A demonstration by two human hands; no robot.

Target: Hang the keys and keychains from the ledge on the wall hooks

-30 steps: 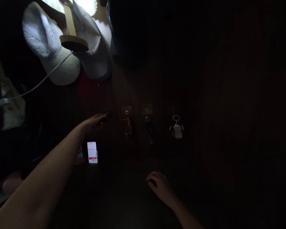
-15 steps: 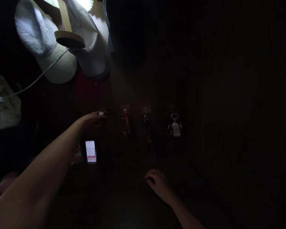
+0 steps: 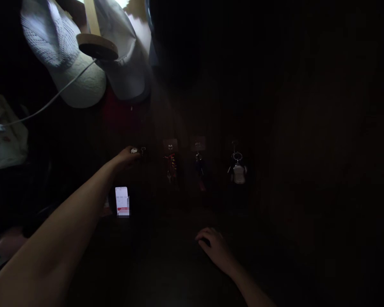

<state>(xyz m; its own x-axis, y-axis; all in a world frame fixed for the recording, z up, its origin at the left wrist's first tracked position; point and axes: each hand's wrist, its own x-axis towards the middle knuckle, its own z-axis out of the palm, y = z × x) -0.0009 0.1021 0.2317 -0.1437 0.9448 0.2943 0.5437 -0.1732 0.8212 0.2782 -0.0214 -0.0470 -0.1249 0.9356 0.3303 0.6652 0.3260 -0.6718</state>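
Observation:
My left hand [image 3: 127, 155] reaches out at the left with its fingers closed. Pinched at its top is a small pale shiny item [image 3: 134, 150], perhaps part of a key ring, though the dark hides its kind. Just right of those fingers is a small wall hook [image 3: 143, 150], with a narrow gap between it and the pale item. My right hand [image 3: 213, 245] rests low in the middle on a dark surface, loosely curved. A gap shows between its thumb and fingers, and nothing is visible in it.
Three more hooks hold a beaded key ring [image 3: 170, 164], dark keys [image 3: 199, 164] and a ring with a pale fob [image 3: 239, 172]. A lit phone [image 3: 121, 200] stands below my left hand. Caps [image 3: 83, 85] hang upper left beside a round lamp base [image 3: 97, 47] with a white cable [image 3: 62, 90].
My left hand has shifted slightly left, and the pale item now shows apart from the hook it overlapped. My right hand has stayed put. The view has moved a little.

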